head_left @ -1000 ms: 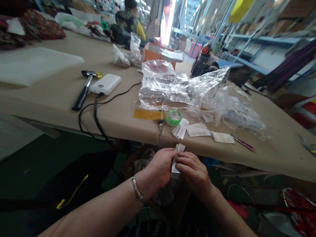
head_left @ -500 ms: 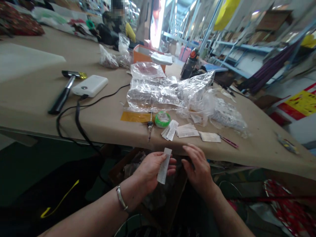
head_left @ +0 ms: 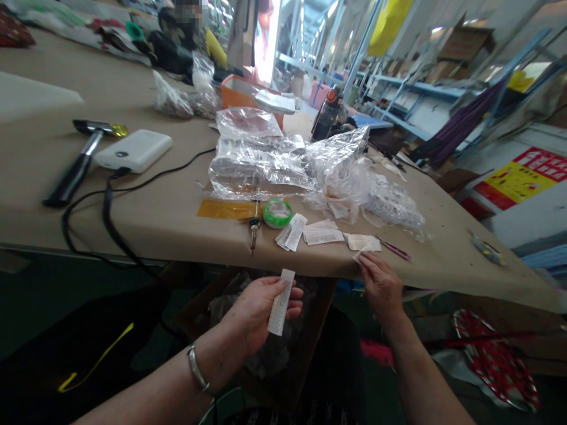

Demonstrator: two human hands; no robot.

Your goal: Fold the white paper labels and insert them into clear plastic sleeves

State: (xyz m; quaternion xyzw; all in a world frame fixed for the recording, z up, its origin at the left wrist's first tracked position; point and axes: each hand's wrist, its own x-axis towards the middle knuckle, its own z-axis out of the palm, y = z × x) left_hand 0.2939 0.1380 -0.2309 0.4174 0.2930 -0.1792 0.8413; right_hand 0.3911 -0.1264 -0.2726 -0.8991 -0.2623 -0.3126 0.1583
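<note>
My left hand (head_left: 261,304) is in front of the table edge. Its thumb presses a white printed label strip (head_left: 282,304) against the fingers. At the table's front edge, my right hand (head_left: 381,280) pinches a small pale label (head_left: 359,254); its fingertips cover part of it. Just beyond them lies a short stack of labels (head_left: 364,242), with pink tweezers (head_left: 396,248) to its right. Further left are a fanned pile of labels (head_left: 322,232) and another label pile (head_left: 293,232), beside a round green tin (head_left: 277,213) and a soldering iron (head_left: 253,233).
Clear plastic bags (head_left: 261,165) cover the middle of the table. A hammer (head_left: 75,168), a white power bank (head_left: 135,150) and black cables are on the left. A dark bottle (head_left: 326,118) and an orange box (head_left: 237,91) stand behind. Pliers (head_left: 486,248) lie right. Another person is at the back.
My right hand has moved right and forward to the label stack and now pinches a label. The left hand still holds its strip, turned slightly. The whole view has shifted.
</note>
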